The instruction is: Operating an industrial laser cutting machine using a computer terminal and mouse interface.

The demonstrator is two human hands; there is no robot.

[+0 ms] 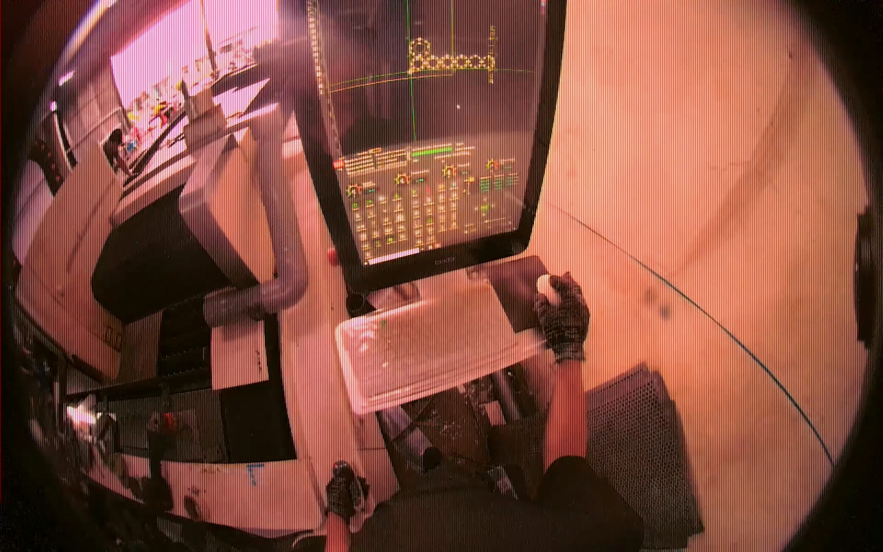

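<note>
My right hand (564, 317), in a dark knit glove, is curled over a white computer mouse (547, 287). The mouse is on a dark pad (515, 285) at the right end of a shelf. Beside it lies a pale, keyboard-like slab (428, 354) whose keys do not show clearly, as if under a cover. Above them stands a large black-framed monitor (432, 138), lit with yellow and green line drawings and rows of icons. Low down, my left hand (345, 492), also gloved, is closed at the machine's edge; what its fingers hold, if anything, is hidden.
On the left extends a large pale machine (322, 368) with a grey bent pipe (280, 221) and dark openings. A perforated dark mat (644, 451) lies on the floor to my right. Across the floor (717, 166) runs a thin cable (699, 294).
</note>
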